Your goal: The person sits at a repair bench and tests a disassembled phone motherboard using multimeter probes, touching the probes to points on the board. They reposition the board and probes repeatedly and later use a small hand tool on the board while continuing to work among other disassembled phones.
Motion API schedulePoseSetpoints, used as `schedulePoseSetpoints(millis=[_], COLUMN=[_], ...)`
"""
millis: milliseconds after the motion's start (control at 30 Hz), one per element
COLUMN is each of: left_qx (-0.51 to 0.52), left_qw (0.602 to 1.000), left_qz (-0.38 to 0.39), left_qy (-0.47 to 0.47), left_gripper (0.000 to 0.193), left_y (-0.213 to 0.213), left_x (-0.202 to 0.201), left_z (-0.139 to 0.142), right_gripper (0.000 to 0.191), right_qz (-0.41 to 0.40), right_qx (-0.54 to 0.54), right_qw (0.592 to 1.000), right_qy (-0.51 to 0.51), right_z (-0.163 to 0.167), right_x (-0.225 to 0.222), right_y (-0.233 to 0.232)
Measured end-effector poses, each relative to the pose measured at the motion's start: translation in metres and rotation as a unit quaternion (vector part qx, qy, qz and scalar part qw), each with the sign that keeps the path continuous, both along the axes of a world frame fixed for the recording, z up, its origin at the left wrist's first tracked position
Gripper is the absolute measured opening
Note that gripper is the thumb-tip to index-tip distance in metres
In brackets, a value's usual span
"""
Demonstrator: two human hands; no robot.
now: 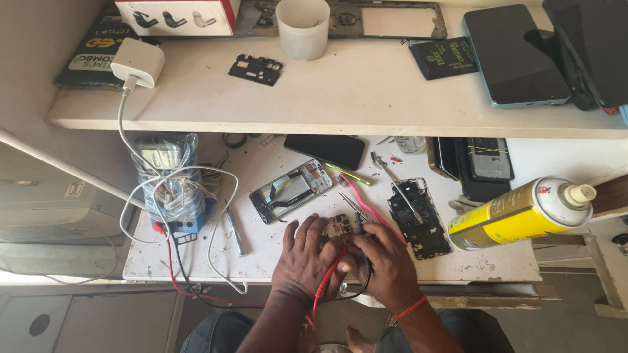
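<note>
Pinching a small bare circuit board [338,227], both hands' fingers [307,229] clamp its edges.

At the lower centre of the frame a small bare circuit board [339,227] looks matt with dull metal parts. The red rubbery lead [325,282] is smooth, and the thin pointed tweezers [355,208] are bright metal. At right, the yellow and white spray can [523,212] has glossy painted metal and a cream plastic cap. The white worktop [275,252] is matt, scuffed and stained. At top centre, the translucent plastic cup [302,29] looks frosted
</note>
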State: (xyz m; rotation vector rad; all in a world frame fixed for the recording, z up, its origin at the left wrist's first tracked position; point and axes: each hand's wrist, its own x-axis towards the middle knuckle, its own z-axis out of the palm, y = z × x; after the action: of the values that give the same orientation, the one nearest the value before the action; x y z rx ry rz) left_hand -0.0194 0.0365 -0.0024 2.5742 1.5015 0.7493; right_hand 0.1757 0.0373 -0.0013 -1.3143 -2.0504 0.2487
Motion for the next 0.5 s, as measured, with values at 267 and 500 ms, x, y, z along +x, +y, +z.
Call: schedulePoseSetpoints(millis=[267, 500], left_qx=[0.033, 0.01], left_qw=[0.999, 0.999], left_qz=[0.022, 0.03], left_qy=[-0.031, -0.031], left_gripper=[0.039, 0.038], left_y=[0.0, 0.001], left_x=[0.001, 0.001], left_z=[0.005, 0.01], right_gripper=[0.039, 0.027], right_qz=[-0.006, 0.004], right_qx=[0.028, 0.05], right_qw=[0.999, 0.988], right_qy=[0.025, 0.146], right_z=[0.014, 0.019], right_x=[-0.007, 0.0], right_y=[0.001, -0.004])
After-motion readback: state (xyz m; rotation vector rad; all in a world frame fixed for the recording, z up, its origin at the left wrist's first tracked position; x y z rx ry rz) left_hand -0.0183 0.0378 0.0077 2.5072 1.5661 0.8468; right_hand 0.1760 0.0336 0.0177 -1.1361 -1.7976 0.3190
